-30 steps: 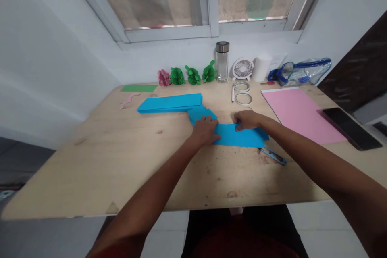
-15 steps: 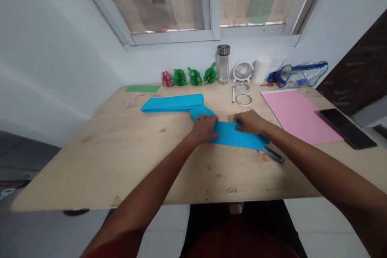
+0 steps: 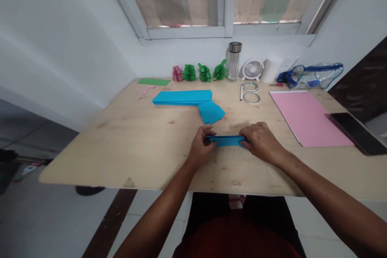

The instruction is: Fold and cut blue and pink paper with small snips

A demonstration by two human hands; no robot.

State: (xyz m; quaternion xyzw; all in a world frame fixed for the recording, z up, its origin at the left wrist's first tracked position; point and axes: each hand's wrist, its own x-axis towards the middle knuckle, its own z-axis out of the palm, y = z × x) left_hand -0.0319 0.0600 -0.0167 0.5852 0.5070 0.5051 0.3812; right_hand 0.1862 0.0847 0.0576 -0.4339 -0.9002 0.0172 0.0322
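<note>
A strip of blue paper is raised between my hands near the front of the table, its upper edge doubled over. My left hand pinches the left end between thumb and fingers. At the other end, my right hand grips the paper, thumb below and fingers on top. Beyond them lie several small blue paper pieces, beside a stack of long blue strips. The cutter seen earlier does not show now.
Behind stand green paper shapes, a pink paper shape, a glass bottle and a small fan. Tape rolls lie mid-table. Rightward are pink paper, a phone and a clear pouch.
The blue paper, flat on the table before, is now lifted and held by both ends closer to me. My left hand has left the small blue pieces. The view has shifted slightly left.
</note>
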